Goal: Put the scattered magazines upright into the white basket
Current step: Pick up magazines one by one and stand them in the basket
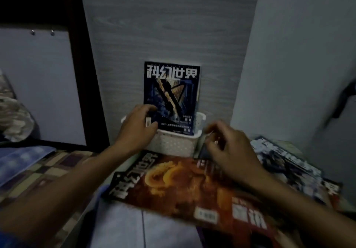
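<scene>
Basket, white, sits vs. wall w/ blue magazine upright inside. Left hand pinches its lower left edge; right hand hovers, fingers loosely curled, empty. Advise: seat blue flush at back, then lift orange magazine by spine, slot in front.

The dark blue magazine standing upright in the white perforated plastic basket bears the large white title 科幻世界 across its top; its smaller lines lower down are too blurred to read; the orange-red dragon-cover magazine lying flat shows large white characters, too blurred to read surely.
</scene>
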